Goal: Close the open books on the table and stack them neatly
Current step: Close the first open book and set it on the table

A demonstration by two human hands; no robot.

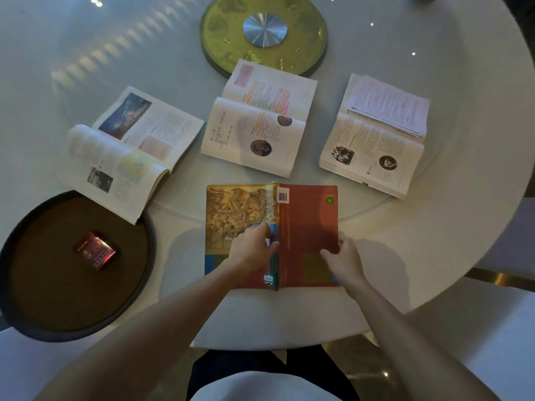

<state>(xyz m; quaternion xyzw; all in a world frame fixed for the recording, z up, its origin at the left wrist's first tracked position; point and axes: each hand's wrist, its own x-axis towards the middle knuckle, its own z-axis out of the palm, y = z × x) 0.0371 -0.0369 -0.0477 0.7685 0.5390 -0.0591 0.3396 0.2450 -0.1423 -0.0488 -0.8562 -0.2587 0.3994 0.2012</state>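
A red and yellow book [307, 215] lies cover-up and spread flat at the near middle of the round white table [463, 221]. My left hand [254, 246] rests on its spine, fingers curled over it. My right hand [344, 261] grips the red cover at its right edge. Three more books lie open, pages up, in a row behind it: one on the left [130, 151], one in the middle [260, 120], one on the right [376, 140] with loose sheets on its far page.
A dark round tray [17, 299] at the near left holds a small red pack [94, 250], and the left book overlaps its rim. A gold turntable disc [225, 36] with a metal hub sits at the table's centre. White chair seats flank my legs.
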